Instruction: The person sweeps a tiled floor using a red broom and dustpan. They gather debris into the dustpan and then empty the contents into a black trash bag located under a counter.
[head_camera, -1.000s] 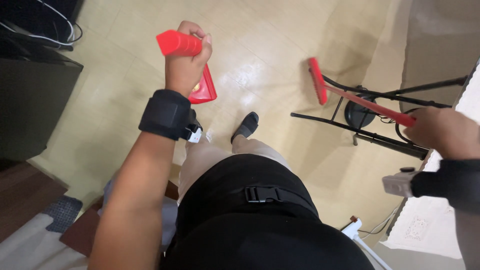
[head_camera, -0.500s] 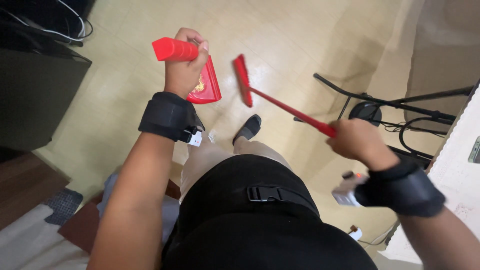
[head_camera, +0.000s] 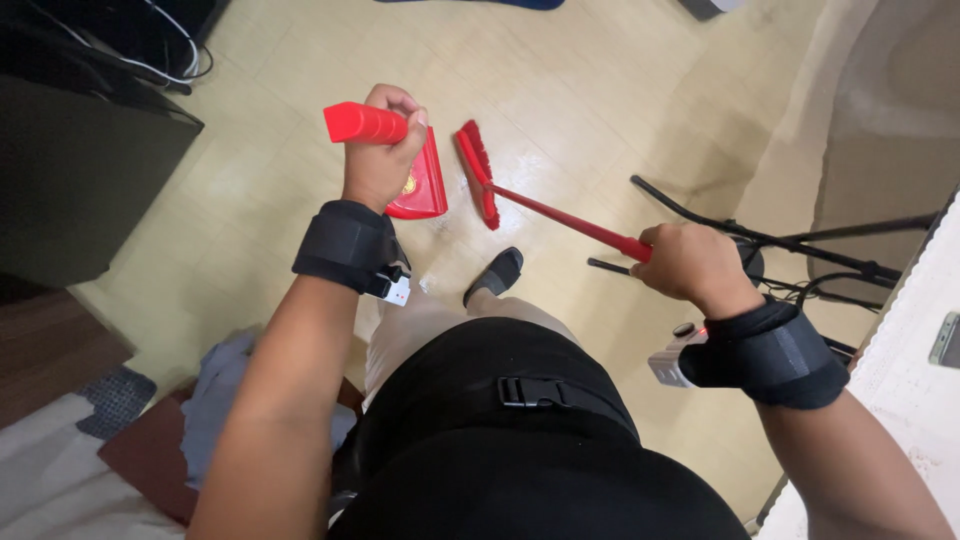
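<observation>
The red broom (head_camera: 545, 205) has swung in across the floor and its bristle head now sits just beside the red dustpan (head_camera: 420, 185), on the dustpan's right. The right hand (head_camera: 692, 265) is clenched around the broom's handle, well right of the dustpan. The left hand (head_camera: 382, 150) grips the dustpan's upright handle, directly above its scoop. A dark-socked foot (head_camera: 497, 273) stands near the dustpan, toward the person.
</observation>
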